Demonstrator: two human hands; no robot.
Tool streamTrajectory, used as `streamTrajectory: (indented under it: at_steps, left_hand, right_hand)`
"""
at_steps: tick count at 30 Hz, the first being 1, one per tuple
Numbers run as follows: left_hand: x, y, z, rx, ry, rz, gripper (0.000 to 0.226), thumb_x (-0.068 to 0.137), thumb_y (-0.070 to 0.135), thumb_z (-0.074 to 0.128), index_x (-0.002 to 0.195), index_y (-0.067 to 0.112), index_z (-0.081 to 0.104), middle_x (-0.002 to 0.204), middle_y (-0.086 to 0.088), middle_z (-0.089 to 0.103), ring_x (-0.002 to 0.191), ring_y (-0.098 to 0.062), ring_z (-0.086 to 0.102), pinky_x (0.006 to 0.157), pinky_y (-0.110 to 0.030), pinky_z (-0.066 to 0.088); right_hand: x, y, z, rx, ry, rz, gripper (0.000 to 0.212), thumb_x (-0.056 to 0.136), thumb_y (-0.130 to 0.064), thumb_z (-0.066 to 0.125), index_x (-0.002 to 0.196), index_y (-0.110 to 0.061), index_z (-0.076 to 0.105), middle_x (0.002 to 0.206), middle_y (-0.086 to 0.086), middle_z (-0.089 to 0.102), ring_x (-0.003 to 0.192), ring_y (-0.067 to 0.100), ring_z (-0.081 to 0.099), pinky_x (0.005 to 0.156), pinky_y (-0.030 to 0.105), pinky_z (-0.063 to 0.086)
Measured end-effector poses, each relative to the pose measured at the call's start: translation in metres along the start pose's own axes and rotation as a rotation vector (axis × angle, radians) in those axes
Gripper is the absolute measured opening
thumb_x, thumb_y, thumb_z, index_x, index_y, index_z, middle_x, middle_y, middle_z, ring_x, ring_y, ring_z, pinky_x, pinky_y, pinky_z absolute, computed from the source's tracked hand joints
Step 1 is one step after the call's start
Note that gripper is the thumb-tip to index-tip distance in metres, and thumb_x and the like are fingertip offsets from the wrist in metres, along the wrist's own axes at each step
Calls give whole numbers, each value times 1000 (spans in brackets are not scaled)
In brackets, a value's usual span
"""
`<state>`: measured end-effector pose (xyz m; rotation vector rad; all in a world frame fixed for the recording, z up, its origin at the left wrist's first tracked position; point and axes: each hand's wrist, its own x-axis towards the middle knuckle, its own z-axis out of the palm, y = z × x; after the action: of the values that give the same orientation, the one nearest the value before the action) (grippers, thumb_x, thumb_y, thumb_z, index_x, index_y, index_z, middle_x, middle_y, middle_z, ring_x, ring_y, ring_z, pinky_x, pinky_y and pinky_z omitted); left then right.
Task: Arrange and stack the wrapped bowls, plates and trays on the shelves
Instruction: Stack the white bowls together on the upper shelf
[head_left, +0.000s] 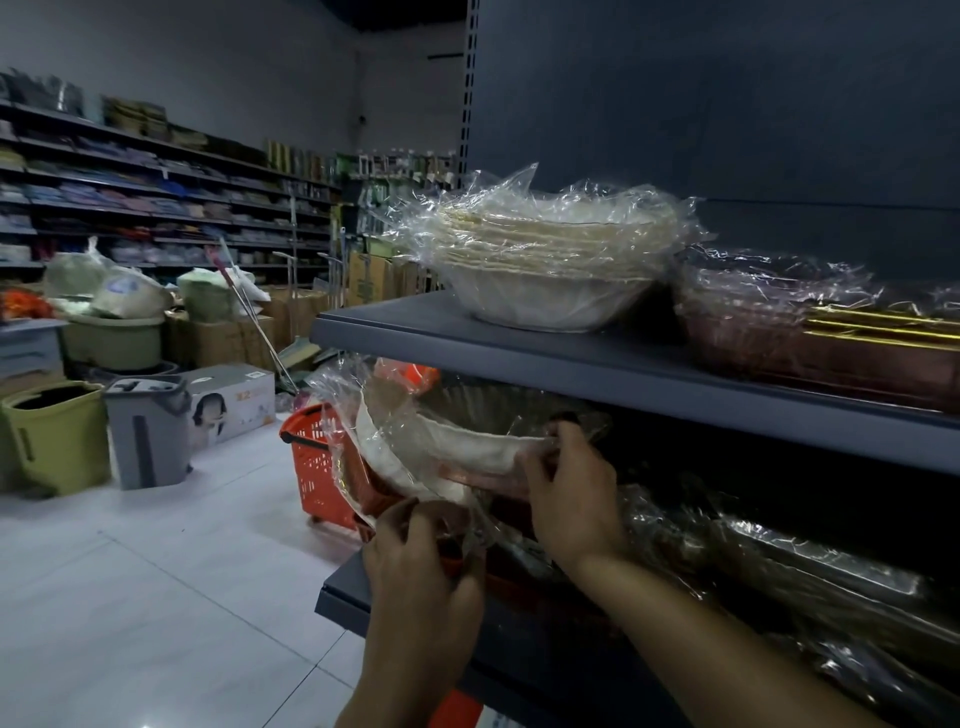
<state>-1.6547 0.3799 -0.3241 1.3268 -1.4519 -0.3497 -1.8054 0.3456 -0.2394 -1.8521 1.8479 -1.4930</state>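
**Wrapped Dishes Held at the Shelf's Edge in a Homeware Shop**

A person stood at the end of a dark grey rack, both hands on a plastic-wrapped bundle of shallow dishes (452, 441), white with a reddish piece beneath. The bundle was tilted, its left side lifted. It was held under the upper shelf (571, 358) and above the front corner of the lower shelf (343, 592). The left hand (415, 551) had its fingers curled, pinching the near rim and the loose wrap. The right hand (569, 488) gripped the far rim, fingers hooked over the edge.

On the upper shelf a wrapped stack of white bowls (545, 260) sat near the left end. Just beside it on the right lay wrapped brown trays (769, 332) with gold edging. More wrapped goods (810, 561) lay in shadow on the lower shelf to the right of the hands; what they were could not be told.

An orange shopping basket (314, 457) stood on the pale tiled floor just behind the bundle. Farther left stood a green bucket (57, 436), a grey bucket (150, 431) and a printed carton (234, 400). Stocked wall shelving (156, 197) ran along the back of the room.
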Motion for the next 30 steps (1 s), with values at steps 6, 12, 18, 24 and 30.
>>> streamTrajectory:
  at_steps: [6, 12, 18, 24, 30]
  left_hand:
    - [-2, 2, -22, -196, 63, -22, 81, 82, 37, 84, 149, 31, 40, 136, 4, 51, 128, -21, 55, 107, -48, 50]
    - [-14, 2, -60, -318, 31, -43, 111, 74, 66, 82, 152, 71, 4, 166, 5, 38, 130, -22, 62, 105, -60, 54]
    - [-38, 20, -72, -230, -16, 233, 84, 81, 7, 86, 151, 32, 47, 125, 24, 67, 101, 9, 72, 78, -15, 61]
    - [-69, 38, -96, -211, 47, 262, 60, 76, -9, 88, 115, 33, 70, 115, 10, 73, 96, -3, 76, 78, -25, 65]
    - [-106, 65, -137, -226, 110, 267, 55, 78, -3, 89, 102, 44, 73, 114, 11, 71, 99, -13, 75, 83, -28, 65]
  right_hand:
    - [-45, -5, -26, 92, -25, -115, 17, 102, -26, 66, 106, -36, 52, 99, -11, 68, 92, 3, 64, 79, 30, 53]
    - [-90, 7, -65, 48, -52, -173, 31, 96, -21, 75, 101, -39, 51, 91, -14, 68, 88, 4, 65, 75, 22, 47]
    - [-128, 2, -105, 95, -80, -185, 29, 94, -26, 77, 101, -40, 53, 88, -13, 67, 84, 5, 64, 67, 14, 44]
    - [-162, 1, -137, 146, -110, -154, 28, 92, -32, 80, 105, -35, 55, 88, -8, 66, 82, 9, 65, 71, 25, 53]
    - [-192, -18, -162, 224, -153, -104, 45, 91, -33, 81, 117, -50, 49, 92, -12, 68, 83, 7, 68, 69, 18, 53]
